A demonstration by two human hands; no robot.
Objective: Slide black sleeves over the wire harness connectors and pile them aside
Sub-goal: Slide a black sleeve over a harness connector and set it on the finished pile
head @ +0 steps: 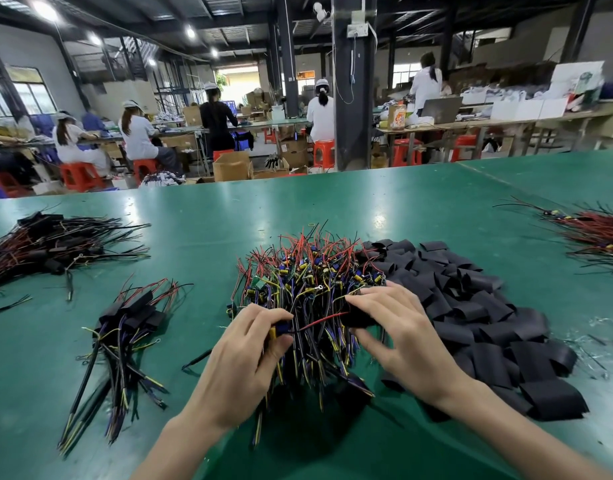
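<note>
1. The harness I'm working on sits between my hands, over the near edge of the heap [308, 282]. My left hand [242, 362] pinches its connector [279, 331], the blue and yellow end, with fingers curled.
2. My right hand [402, 330] pinches one sleeve [359, 317], fingers over and thumb under. A red wire [318, 322] runs from the connector toward it. I judge the sleeve is not yet over the connector, though my fingers hide its mouth.
3. So this piece looks mid-step: it is still to be sleeved, then laid aside.
4. The heap of bare harnesses under my hands is large, so I reckon most of the job is left.
5. The sleeves [471, 306] lie thick just right of the heap, which is plenty of stock.
6. A small bundle [128, 320] at my left carries sleeves, so it is done work. The far pile [48, 247] beyond it shows some too.
7. Another pile [599, 237] lies well off to the right on the table [201, 216]. I cannot tell if it is sleeved.
</note>
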